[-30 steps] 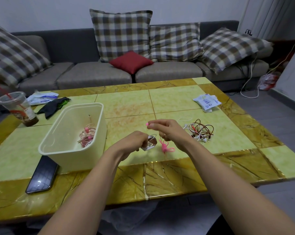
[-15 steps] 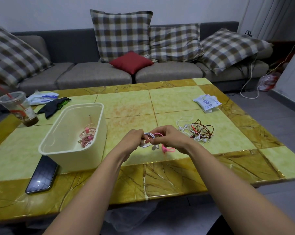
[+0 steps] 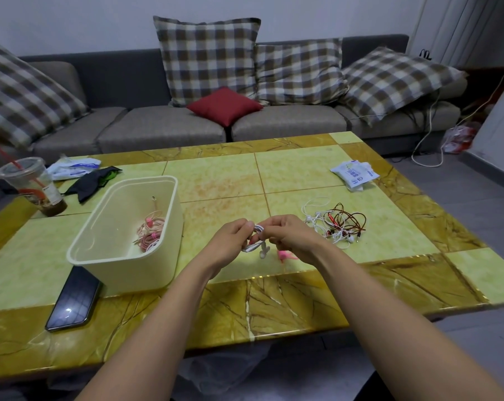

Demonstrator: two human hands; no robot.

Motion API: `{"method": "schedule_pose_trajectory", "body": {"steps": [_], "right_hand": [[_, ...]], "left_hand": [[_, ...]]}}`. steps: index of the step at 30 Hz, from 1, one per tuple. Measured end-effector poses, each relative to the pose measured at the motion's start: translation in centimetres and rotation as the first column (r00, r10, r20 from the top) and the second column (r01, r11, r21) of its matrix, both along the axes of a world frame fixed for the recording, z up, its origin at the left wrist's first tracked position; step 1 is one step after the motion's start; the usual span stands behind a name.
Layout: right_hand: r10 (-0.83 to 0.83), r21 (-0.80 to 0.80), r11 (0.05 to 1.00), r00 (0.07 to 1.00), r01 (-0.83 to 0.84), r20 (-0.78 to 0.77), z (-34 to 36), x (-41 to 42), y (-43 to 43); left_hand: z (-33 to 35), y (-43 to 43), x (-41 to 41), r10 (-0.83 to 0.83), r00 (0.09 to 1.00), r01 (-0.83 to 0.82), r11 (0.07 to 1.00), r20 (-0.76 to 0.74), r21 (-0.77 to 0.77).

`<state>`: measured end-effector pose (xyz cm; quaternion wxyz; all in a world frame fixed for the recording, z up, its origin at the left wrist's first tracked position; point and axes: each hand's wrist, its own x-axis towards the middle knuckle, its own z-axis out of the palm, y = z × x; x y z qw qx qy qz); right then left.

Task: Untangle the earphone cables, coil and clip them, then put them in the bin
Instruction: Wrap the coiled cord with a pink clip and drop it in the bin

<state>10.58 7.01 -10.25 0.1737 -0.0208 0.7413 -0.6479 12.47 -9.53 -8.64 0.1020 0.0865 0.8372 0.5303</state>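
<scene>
The left hand [image 3: 230, 241] and right hand [image 3: 291, 235] both pinch the white earphone coil [image 3: 252, 246] between them, the left bunching the loops, probably so the right can fasten them. A pink clip [image 3: 287, 255] lies just under the right hand, and the bin [image 3: 135, 274] stands left of the grip.

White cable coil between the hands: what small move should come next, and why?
Probably cinch the pink clip round the white coil. Both the left hand and right hand pinch the wound coil, the clip shows just below the right hand, and the bin holds pink coils already clipped.
</scene>
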Motion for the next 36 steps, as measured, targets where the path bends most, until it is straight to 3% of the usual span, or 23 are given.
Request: {"method": "schedule_pose_trajectory", "body": {"steps": [6,10,17,25,31,36], "right_hand": [[-0.082,-0.201,0.975,0.994,0.095,0.068,-0.3,0.1,-0.5],[-0.143,-0.254,0.955,0.988,0.155,0.066,-0.4,0.2,-1.0],[-0.169,-0.211,0.963,0.986,0.166,0.004,-0.4,0.2,-1.0],[-0.084,0.040,0.995,0.992,0.088,-0.093,-0.4,0.6,-0.3],[0.071,-0.002,0.997,0.997,-0.071,0.032,-0.6,0.5,0.2],[0.044,-0.110,0.994,0.984,-0.025,0.171,-0.7,0.4,0.0]], "left_hand": [[-0.2,0.4,-0.2,0.074,0.997,-0.074,0.997,-0.007,-0.009],[-0.1,0.5,-0.4,0.099,0.995,-0.098,0.995,0.029,-0.024],[-0.5,0.6,-1.0,0.084,0.996,-0.085,0.990,-0.015,-0.108],[-0.6,0.5,-0.5,0.035,0.992,-0.037,0.999,0.123,0.012],[-0.6,-0.2,-0.3,-0.010,0.985,0.002,0.999,0.170,0.050],[-0.8,-0.5,-0.5,-0.015,0.996,0.013,1.000,0.092,0.020]]}}
